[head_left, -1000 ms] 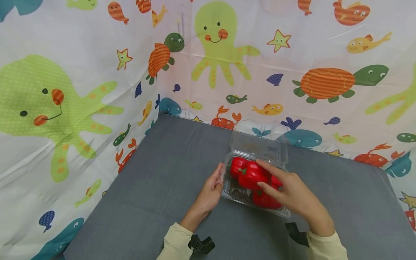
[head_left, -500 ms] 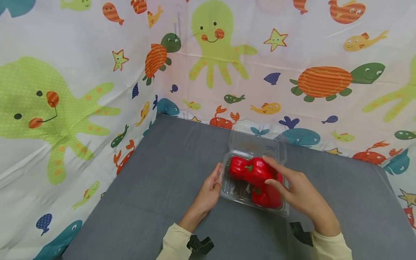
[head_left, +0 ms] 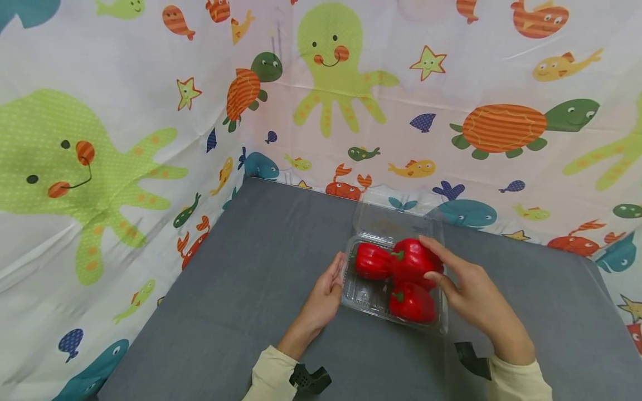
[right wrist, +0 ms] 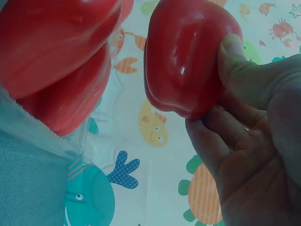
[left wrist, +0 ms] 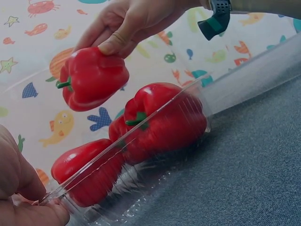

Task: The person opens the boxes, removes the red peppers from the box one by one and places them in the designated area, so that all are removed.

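A red bell pepper (head_left: 413, 262) with a green stem is held by my right hand (head_left: 478, 298), thumb on one side and fingers on the other. In the left wrist view this held pepper (left wrist: 96, 77) hangs above the clear plastic clamshell box (head_left: 361, 303). Inside the box lie a red pepper on the left (head_left: 372, 262) and another at the front right (head_left: 412, 303); part of a further red one shows behind them in the left wrist view. My left hand (head_left: 321, 295) pinches the box's left rim between thumb and fingers (left wrist: 28, 181).
The box's clear lid (head_left: 398, 225) lies folded back towards the rear curtain (head_left: 341, 83). Grey cloth (head_left: 241, 289) covers the table. A patterned curtain (head_left: 55, 234) also stands along the left side.
My right hand has moved rightwards with the held pepper, uncovering more of the peppers in the box. My left hand has stayed on the rim.
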A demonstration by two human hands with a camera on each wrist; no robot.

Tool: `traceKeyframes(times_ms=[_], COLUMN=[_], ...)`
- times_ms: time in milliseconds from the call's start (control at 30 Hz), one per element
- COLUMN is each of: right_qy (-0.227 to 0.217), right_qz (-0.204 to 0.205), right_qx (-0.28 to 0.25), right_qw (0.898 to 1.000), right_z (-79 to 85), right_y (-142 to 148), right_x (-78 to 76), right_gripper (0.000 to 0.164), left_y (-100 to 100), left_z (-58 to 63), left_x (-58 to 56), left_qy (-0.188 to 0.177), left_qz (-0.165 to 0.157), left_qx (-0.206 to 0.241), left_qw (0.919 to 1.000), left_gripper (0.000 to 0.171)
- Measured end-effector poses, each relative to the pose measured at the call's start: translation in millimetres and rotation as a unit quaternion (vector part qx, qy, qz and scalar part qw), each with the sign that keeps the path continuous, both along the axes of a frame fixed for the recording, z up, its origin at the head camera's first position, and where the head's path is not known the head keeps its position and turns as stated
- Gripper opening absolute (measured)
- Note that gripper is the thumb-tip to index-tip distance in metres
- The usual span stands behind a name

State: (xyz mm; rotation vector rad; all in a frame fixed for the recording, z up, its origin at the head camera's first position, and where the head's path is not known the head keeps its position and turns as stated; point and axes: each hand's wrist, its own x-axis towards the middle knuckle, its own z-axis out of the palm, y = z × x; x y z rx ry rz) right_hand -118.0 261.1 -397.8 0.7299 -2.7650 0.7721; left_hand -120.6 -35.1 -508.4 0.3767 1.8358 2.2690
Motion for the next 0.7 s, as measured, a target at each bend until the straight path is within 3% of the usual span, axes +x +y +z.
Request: traceKeyframes(times_ms=[467,700], right_qy=[0.032,0.026], right_qz=[-0.022,-0.041], right_qx=[0.01,0.012], right_qw=[0.999,0.999], right_z=[-1.0,-3.8], right_y=[13,21], right_x=[-1.7,-2.1], right_gripper=[0.093,0.096], left_y=[0,0], left_z=[0.4,0.2], left_x=[0.3,-0.3], left_qy=[-0.003,-0.004], left_qz=[0.001,0.001], left_qx=[0.001,-0.001], left_qw=[1.0,1.0], left_gripper=[0.064,0.064])
